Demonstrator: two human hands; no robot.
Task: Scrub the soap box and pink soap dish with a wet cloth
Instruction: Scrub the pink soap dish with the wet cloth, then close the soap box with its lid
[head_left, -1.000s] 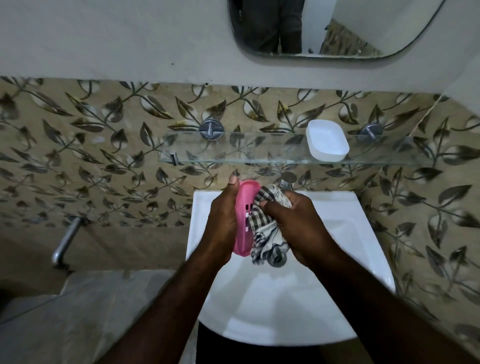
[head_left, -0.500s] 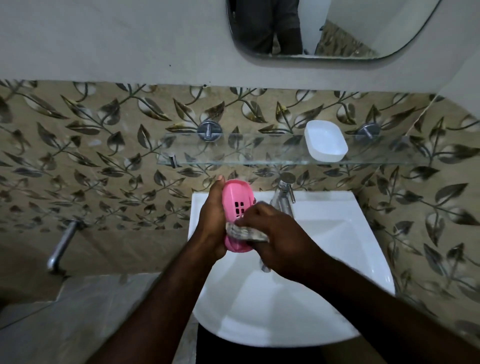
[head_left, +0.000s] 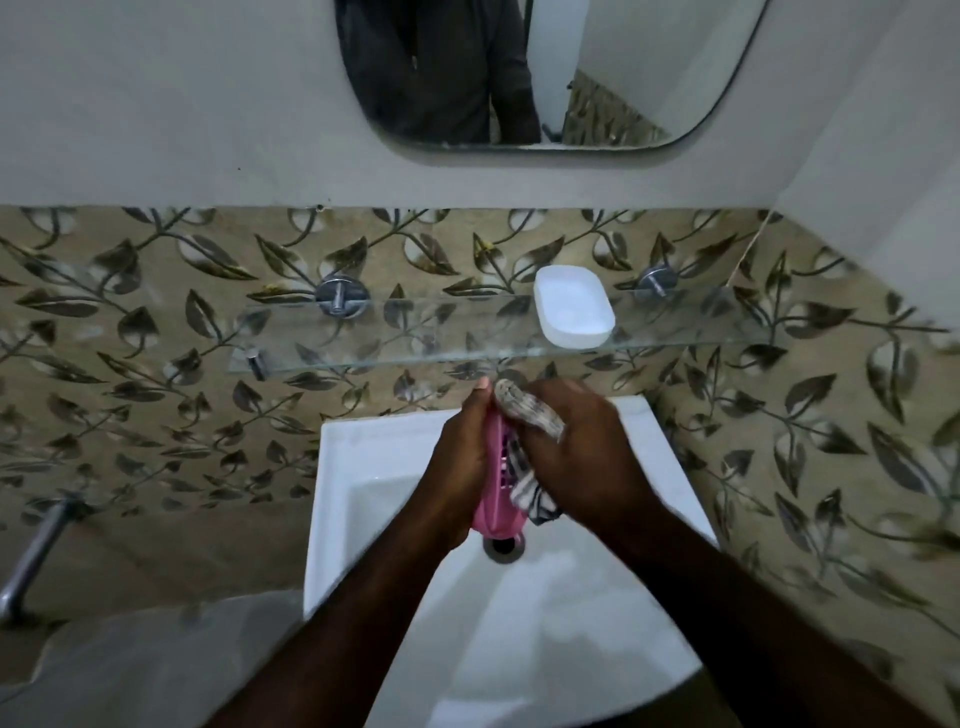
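Note:
My left hand (head_left: 460, 457) grips the pink soap dish (head_left: 496, 499) on edge above the white basin (head_left: 374, 457). Only a narrow pink strip with a few slots shows between my hands. My right hand (head_left: 582, 462) holds the checked cloth (head_left: 524, 415) bunched against the dish's inner face, and a loose end of the cloth hangs below my palm. The white soap box (head_left: 574, 305) sits on the glass shelf (head_left: 395, 345) above the basin, apart from both hands.
The basin's drain (head_left: 503, 546) lies just under the dish. The tap is hidden behind my hands. A mirror (head_left: 545, 73) hangs on the wall above the shelf. A metal pipe (head_left: 36, 551) juts from the tiled wall at the lower left.
My right hand has moved the cloth up along the dish to its top end. The dish has turned more edge-on and dropped lower over the drain. The view has tilted down.

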